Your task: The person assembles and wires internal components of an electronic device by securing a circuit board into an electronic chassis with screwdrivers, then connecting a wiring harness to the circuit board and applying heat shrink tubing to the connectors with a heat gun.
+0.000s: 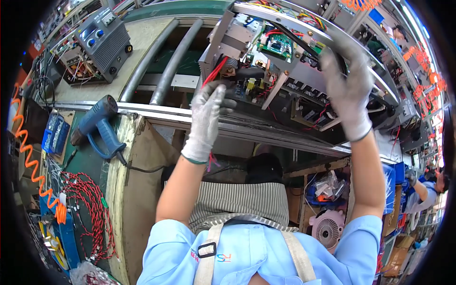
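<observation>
An open metal chassis (pixel 266 19) full of circuit boards, a green board (pixel 278 45) and red and black wires stands tilted on the conveyor line in front of me. My gloved left hand (pixel 209 114) reaches up to its lower left side, fingers on a black part by a red wire (pixel 213 71). On the right side of the frame, my gloved right hand (pixel 349 90) grips the chassis where a black cable (pixel 294 40) runs. What the fingertips hold inside is hidden.
A blue heat gun (pixel 97 126) lies on the bench at left, near a grey power supply unit (pixel 107 40). Bundles of red wires (pixel 90 209) and an orange coiled hose (pixel 33 166) lie at far left. A pink fan (pixel 327 228) sits under the bench; another person (pixel 425 190) works at right.
</observation>
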Demonstrator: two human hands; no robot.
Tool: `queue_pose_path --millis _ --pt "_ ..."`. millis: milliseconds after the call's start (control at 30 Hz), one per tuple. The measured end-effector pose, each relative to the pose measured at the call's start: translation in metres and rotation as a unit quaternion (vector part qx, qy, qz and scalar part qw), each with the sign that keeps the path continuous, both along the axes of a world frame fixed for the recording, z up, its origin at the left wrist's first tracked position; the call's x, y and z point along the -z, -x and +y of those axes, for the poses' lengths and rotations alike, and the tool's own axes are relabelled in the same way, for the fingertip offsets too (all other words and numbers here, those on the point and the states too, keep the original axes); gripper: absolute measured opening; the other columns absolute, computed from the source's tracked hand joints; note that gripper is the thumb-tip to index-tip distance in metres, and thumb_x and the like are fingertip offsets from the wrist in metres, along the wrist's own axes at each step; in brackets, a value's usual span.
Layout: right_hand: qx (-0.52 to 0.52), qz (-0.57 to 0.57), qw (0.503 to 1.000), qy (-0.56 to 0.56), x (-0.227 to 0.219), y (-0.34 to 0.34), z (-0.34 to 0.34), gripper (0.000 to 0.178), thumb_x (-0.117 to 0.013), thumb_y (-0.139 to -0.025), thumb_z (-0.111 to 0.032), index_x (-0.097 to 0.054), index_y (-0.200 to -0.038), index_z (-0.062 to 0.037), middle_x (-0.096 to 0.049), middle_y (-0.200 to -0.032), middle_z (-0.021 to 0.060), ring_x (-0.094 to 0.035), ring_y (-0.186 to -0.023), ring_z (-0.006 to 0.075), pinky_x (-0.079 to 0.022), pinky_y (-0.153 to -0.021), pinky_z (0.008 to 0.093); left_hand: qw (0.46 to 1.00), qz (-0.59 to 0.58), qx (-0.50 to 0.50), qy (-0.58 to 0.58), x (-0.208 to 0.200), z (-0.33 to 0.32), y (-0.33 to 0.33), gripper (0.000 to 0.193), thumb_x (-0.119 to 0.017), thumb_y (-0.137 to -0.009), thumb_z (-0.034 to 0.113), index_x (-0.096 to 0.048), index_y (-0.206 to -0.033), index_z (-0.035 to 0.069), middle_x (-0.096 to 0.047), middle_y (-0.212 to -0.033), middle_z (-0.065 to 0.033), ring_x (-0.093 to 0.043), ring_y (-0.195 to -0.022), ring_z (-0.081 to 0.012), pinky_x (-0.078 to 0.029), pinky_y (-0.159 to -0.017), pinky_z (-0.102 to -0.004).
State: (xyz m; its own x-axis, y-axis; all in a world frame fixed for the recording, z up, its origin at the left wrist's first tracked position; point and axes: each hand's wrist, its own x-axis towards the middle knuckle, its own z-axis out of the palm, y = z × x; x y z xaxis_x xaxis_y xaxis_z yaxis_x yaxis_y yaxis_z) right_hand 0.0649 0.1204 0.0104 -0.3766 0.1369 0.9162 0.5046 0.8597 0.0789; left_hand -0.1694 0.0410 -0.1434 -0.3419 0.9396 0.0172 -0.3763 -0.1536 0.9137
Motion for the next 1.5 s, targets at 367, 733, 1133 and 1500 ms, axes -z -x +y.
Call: queue_pose_path --millis 367,733,1133,1500 --pt "0.266 -0.394 0.829 0.295 0.079 0.120 0.017 0.032 -0.061 -0.089 -0.018 -0.060 -0.119 -0.0069 -0.069 -0.109 0.0172 -0.068 -0.100 0.0319 -0.055 -0.083 0.0439 0.790 0.564 -0.241 0.006 -0.009 0.008 0.023 0.054 -0.077 -0.076 0.024 -0.054 -0.120 0.004 -0.060 -0.112 -0.0198 -0.057 -0.108 -0.0394 -0.044 -0.092 -0.0507" --pt "0.107 -0.357 0.869 0.326 0.097 0.117 0.074 0.030 -0.048 -0.099 -0.025 -0.059 -0.114 -0.0011 -0.065 -0.106 0.0215 -0.063 -0.102 0.0377 -0.051 -0.085 0.0433 0.803 0.537 -0.253 -0.046 0.001 0.027 0.036 0.043 -0.077 -0.076 0.013 -0.054 -0.108 -0.003 -0.062 -0.099 -0.0236 -0.061 -0.094 -0.0406 -0.050 -0.083 -0.0465" --pt "0.181 -0.320 0.833 0.414 0.078 0.144 0.049 0.049 -0.043 -0.101 -0.043 -0.059 -0.115 0.0008 -0.064 -0.111 0.0247 -0.061 -0.108 0.0392 -0.048 -0.093 0.0458 0.756 0.578 -0.306 -0.036 0.013 0.029 0.040 0.037 -0.072 -0.077 0.016 -0.056 -0.108 0.001 -0.064 -0.093 -0.0182 -0.064 -0.088 -0.0370 -0.050 -0.077 -0.0474" --pt "0.274 -0.425 0.812 0.290 0.080 0.128 0.017 0.057 -0.067 -0.087 -0.032 -0.046 -0.133 -0.0056 -0.065 -0.114 0.0194 -0.065 -0.104 0.0361 -0.051 -0.092 0.0448 0.795 0.545 -0.254 -0.072 0.009 0.026 0.038 0.033 -0.073 -0.076 0.008 -0.059 -0.105 0.000 -0.065 -0.095 -0.0199 -0.063 -0.089 -0.0381 -0.050 -0.078 -0.0453"
